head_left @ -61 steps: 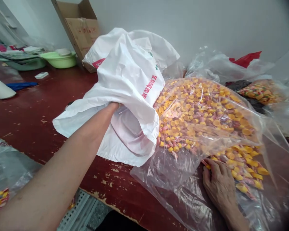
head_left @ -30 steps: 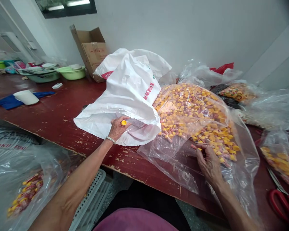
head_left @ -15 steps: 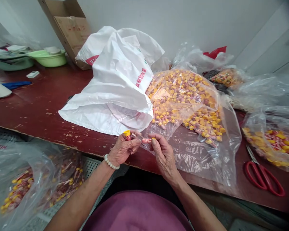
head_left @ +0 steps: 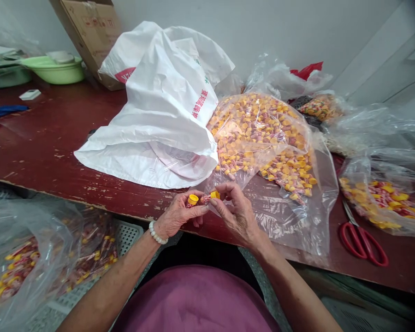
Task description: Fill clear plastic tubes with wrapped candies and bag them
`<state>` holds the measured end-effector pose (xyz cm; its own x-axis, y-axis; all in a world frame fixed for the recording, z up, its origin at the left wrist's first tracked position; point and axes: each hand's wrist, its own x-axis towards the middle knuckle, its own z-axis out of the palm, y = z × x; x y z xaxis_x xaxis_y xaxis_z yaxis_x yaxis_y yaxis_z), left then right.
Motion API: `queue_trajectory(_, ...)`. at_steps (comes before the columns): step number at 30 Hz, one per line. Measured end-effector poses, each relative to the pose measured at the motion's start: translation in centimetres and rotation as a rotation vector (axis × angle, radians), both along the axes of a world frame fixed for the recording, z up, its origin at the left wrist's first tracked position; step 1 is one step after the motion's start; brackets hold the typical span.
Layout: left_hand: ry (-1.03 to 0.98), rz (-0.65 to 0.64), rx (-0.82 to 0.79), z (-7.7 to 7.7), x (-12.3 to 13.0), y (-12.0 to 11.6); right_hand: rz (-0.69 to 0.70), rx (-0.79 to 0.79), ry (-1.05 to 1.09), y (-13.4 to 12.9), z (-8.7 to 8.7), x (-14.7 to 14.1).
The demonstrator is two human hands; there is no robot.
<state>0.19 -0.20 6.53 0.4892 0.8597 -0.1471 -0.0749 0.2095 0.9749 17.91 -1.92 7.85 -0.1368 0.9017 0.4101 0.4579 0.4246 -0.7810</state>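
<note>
Near the table's front edge, my left hand [head_left: 180,214] is closed on a small red-wrapped piece with a yellow cap [head_left: 192,199]. Close beside it, the thumb and fingers of my right hand [head_left: 235,211] pinch a second yellow-capped piece [head_left: 215,195], whose red wrapped end reaches toward my left fingers. Just beyond the hands lies a clear plastic bag [head_left: 297,230] with a large heap of yellow-capped pieces [head_left: 263,120]. A big white sack [head_left: 152,124] stands left of the heap, its mouth toward me.
Red-handled scissors [head_left: 364,242] lie at the right beside another clear bag of pieces [head_left: 387,193]. Green basins [head_left: 60,71] and a cardboard box [head_left: 93,41] stand at the back left. Below left, bags of capped pieces [head_left: 17,267] rest over a light crate [head_left: 129,235].
The view has shifted slightly. My hands are closer together, and the yellow cap in my left hand has tilted so its round end faces the camera. The piece in my right hand shows more of its cap.
</note>
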Motion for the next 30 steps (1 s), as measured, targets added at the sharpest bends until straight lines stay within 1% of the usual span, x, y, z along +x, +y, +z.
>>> queue_trajectory(5, -0.048, 0.013, -0.060, 0.1, 0.2, -0.4, 0.106, 0.062, -0.091, -0.3, -0.3, 0.5)
queue_trajectory(8, -0.157, 0.032, -0.161, 0.1, 0.9, -0.8, 0.144, 0.061, -0.129, -0.7, -0.7, 0.5)
queue_trajectory(10, -0.242, 0.048, -0.231, 0.0, 1.3, -1.1, 0.145, 0.072, -0.128, -0.9, -0.9, 0.3)
queue_trajectory(13, -0.306, 0.041, -0.295, -0.4, 1.7, -1.2, 0.142, 0.085, -0.152, -1.1, -1.2, 0.0)
queue_trajectory(15, -0.339, 0.032, -0.351, -0.7, 1.8, -1.2, 0.174, 0.065, -0.181, -1.4, -1.5, -0.3)
queue_trajectory(17, -0.389, 0.048, -0.445, -1.0, 1.5, -1.3, 0.230, 0.048, -0.197, -1.9, -1.9, -0.9)
queue_trajectory(19, -0.444, 0.073, -0.538, -1.4, 0.9, -1.3, 0.275, 0.084, -0.203, -2.2, -2.5, -1.8)
queue_trajectory(22, -0.477, 0.131, -0.599, -2.2, -0.6, -1.3, 0.234, 0.214, -0.203, -2.0, -3.8, -3.8)
queue_trajectory(24, -0.471, 0.202, -0.572, -2.7, -1.7, -1.7, 0.206, 0.289, -0.209, -1.6, -4.3, -5.2)
queue_trajectory(26, -0.471, 0.277, -0.519, -2.9, -2.7, -2.4, 0.235, 0.323, -0.222, -1.3, -4.5, -6.6)
queue_trajectory(28, -0.495, 0.333, -0.469, -2.6, -3.9, -3.4, 0.289, 0.308, -0.239, -1.3, -4.3, -7.9)
queue_trajectory(30, -0.505, 0.398, -0.416, -2.0, -5.9, -4.2, 0.370, 0.241, -0.251, -1.5, -4.0, -8.9)
